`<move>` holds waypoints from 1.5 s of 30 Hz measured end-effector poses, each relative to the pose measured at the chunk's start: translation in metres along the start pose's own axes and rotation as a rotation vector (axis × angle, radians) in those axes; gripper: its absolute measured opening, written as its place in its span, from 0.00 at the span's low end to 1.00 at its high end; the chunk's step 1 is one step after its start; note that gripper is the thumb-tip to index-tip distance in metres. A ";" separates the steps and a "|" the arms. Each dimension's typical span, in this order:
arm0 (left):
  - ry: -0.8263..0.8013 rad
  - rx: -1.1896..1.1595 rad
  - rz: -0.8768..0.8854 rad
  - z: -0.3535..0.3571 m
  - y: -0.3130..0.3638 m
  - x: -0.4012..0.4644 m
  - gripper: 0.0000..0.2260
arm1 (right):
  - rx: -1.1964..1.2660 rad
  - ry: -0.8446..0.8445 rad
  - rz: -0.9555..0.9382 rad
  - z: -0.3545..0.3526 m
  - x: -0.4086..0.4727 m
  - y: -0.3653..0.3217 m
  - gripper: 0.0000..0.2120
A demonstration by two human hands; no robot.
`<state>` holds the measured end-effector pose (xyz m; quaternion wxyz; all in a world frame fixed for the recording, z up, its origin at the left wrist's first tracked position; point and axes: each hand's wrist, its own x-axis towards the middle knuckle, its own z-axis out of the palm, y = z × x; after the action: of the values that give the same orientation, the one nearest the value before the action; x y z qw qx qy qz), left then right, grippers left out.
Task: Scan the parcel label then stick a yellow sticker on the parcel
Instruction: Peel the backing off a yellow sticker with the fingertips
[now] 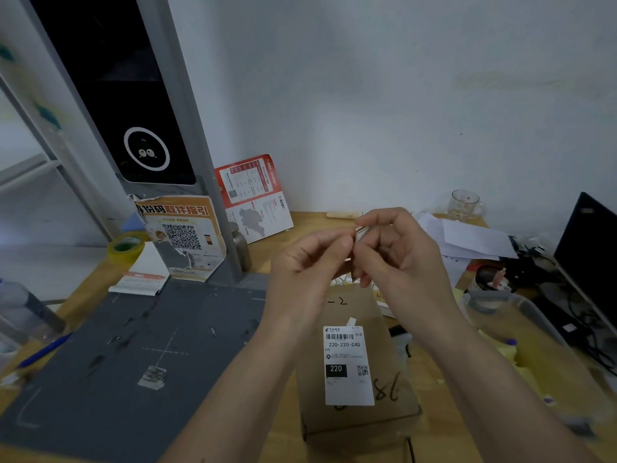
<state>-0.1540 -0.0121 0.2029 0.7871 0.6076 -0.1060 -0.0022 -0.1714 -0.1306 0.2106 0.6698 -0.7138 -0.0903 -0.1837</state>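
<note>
A brown cardboard parcel (354,419) lies on the wooden table in front of me, with a white printed label (348,365) reading 220-220-C40 on its top. Above the parcel's far end, my left hand (307,262) and my right hand (397,252) meet, fingertips together. Between them they pinch a small thin strip (358,232), seen edge-on; its colour is unclear. A tall grey scanner stand (160,152) with a dark screen rises at the left, over a dark grey scan mat (133,345).
Yellow tape roll (126,247) and a white booklet (143,279) sit left of the stand. A red leaflet (253,198) leans on the wall. Papers (467,238), a glass cup (464,203), a clear plastic tray (521,315), cables and a laptop (587,248) crowd the right.
</note>
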 end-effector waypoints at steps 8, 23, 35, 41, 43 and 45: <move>0.068 0.109 0.217 0.006 -0.001 -0.004 0.09 | 0.038 -0.049 0.002 -0.001 -0.004 0.000 0.09; 0.230 0.454 0.431 0.001 -0.003 -0.007 0.11 | -0.338 0.118 -0.020 0.000 -0.006 -0.004 0.08; -0.018 0.157 0.227 0.005 -0.001 -0.017 0.13 | -0.054 0.085 0.051 0.003 -0.006 -0.009 0.07; 0.017 0.163 0.191 0.007 -0.004 -0.013 0.09 | -0.015 0.096 0.028 0.003 -0.008 -0.005 0.05; 0.032 0.164 0.197 0.007 -0.005 -0.012 0.07 | 0.003 0.118 0.015 0.002 -0.007 -0.004 0.03; 0.048 0.165 0.205 0.008 -0.005 -0.010 0.07 | 0.032 0.127 0.015 0.002 -0.006 -0.003 0.02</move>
<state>-0.1646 -0.0193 0.1982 0.7327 0.6563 -0.1486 0.1015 -0.1780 -0.1277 0.2114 0.6870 -0.6903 -0.0451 -0.2223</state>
